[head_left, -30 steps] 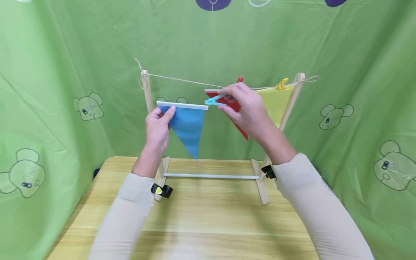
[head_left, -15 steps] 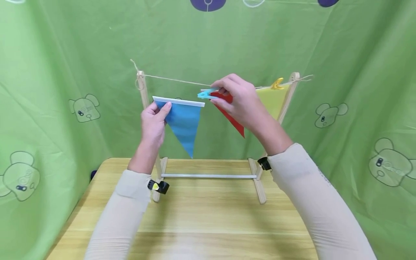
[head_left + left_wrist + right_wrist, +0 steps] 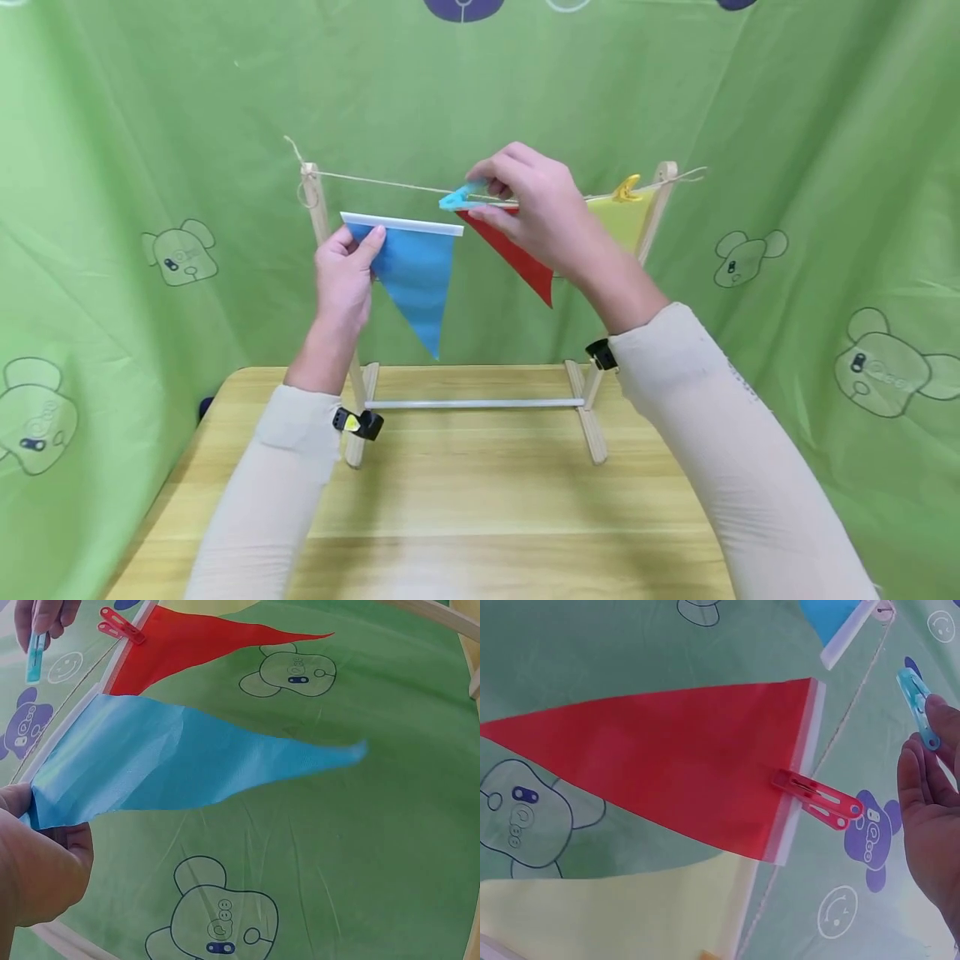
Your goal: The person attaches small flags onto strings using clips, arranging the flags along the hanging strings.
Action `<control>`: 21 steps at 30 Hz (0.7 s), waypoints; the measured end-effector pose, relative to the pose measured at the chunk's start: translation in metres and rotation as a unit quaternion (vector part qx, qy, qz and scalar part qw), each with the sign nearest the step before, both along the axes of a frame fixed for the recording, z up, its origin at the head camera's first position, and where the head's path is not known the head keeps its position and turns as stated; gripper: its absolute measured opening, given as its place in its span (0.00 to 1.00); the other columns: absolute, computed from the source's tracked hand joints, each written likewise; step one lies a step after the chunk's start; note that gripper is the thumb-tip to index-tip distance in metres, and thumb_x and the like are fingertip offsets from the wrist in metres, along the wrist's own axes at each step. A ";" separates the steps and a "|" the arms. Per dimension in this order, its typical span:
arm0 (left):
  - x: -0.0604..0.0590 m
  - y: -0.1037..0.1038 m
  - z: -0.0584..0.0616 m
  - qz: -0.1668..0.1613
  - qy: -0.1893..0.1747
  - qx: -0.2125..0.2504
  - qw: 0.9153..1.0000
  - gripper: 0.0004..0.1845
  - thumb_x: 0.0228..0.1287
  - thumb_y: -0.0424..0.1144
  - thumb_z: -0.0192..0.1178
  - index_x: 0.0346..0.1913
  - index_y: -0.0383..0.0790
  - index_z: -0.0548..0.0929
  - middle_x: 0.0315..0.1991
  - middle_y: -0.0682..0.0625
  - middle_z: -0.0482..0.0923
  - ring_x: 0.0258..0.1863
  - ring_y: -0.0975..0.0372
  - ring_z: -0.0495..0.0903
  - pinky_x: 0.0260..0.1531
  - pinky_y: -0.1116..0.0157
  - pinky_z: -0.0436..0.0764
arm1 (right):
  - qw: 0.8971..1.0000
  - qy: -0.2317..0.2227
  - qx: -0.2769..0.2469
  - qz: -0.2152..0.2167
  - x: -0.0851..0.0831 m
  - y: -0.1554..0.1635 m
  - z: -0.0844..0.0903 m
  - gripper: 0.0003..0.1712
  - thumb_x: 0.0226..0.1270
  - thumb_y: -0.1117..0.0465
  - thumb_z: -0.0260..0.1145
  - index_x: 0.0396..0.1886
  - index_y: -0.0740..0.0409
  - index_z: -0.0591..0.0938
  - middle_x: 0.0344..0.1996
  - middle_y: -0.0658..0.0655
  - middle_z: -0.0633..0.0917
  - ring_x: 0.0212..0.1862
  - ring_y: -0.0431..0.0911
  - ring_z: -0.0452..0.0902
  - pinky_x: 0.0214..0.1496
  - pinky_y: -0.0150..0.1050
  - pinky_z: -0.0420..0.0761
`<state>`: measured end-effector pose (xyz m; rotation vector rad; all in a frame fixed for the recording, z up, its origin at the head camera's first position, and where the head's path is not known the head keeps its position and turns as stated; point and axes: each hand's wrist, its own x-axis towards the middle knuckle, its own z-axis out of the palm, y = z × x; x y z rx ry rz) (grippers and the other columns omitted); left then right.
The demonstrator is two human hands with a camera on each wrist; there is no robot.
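My left hand [image 3: 347, 279] pinches the white top strip of a blue triangular pennant [image 3: 417, 271] near its left end, and the point hangs down. In my right hand [image 3: 536, 200] a light-blue clothespin [image 3: 456, 198] is held between thumb and fingers, its nose toward the left, above the pennant's right corner and apart from it. A string [image 3: 382, 181] runs behind both hands. On it hangs a red pennant [image 3: 517, 254], fixed by a red clothespin [image 3: 814, 796] that the right hand hides in the head view.
A yellow pennant [image 3: 617, 218] hangs at the right under a yellow clothespin [image 3: 627, 188]. Two wooden posts [image 3: 316, 208] hold the string, joined low by a white rod [image 3: 472, 403]. They stand on a wooden table [image 3: 465, 508] before a green curtain [image 3: 420, 92].
Both hands have risen and shifted slightly left in the head view. The clothespin has lifted from beside the blue pennant's corner to about the string's height. Both grips stay the same.
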<state>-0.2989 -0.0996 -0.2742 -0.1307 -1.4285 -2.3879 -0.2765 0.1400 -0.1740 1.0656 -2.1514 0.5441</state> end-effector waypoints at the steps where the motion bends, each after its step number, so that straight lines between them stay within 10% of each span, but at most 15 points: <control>1: 0.000 0.001 0.001 -0.001 0.000 0.002 1.000 0.04 0.69 0.29 0.66 0.39 0.41 0.87 0.39 0.49 0.83 0.39 0.61 0.82 0.44 0.68 0.85 | 1.000 -0.003 0.003 -0.004 0.000 0.000 0.003 0.16 0.63 0.65 0.76 0.49 0.66 0.85 0.42 0.62 0.84 0.43 0.50 0.80 0.51 0.41 0.86; 21: -0.007 0.001 0.013 0.012 0.001 0.002 1.000 0.04 0.70 0.29 0.64 0.44 0.35 0.87 0.41 0.48 0.84 0.44 0.59 0.82 0.58 0.60 0.83 | 0.989 -0.090 0.099 -0.059 -0.008 -0.019 0.046 0.16 0.66 0.62 0.74 0.50 0.65 0.87 0.45 0.60 0.85 0.45 0.48 0.82 0.54 0.38 0.85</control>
